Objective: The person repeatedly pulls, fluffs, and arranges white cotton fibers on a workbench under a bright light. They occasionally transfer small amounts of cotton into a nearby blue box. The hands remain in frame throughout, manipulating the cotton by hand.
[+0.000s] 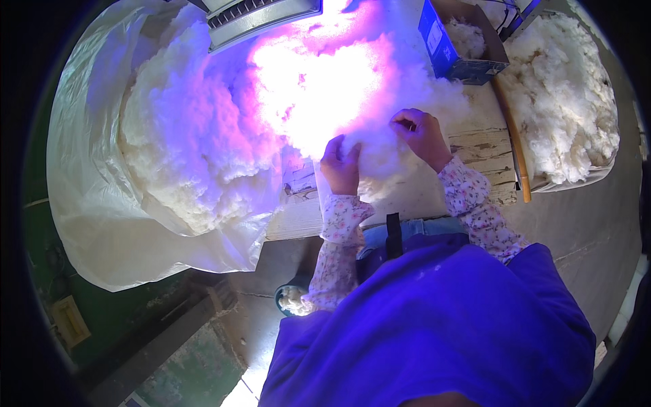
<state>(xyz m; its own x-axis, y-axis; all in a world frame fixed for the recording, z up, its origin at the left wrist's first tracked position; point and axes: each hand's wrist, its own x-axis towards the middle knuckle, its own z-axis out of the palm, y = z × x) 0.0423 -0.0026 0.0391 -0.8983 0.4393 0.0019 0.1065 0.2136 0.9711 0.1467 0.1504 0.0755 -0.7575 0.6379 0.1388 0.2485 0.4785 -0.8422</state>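
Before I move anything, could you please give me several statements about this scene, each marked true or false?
1. White fluff lies between the left hand and the right hand. True.
2. Both hands wear gloves. False: they are bare.
3. The wooden stick is to the right of the right hand. True.
4. The box is empty. False: the blue-sided box has fluff inside.
5. The sleeves are plain green. False: the sleeves are pale with a floral print.
6. The plastic sheeting is on the left of the picture. True.
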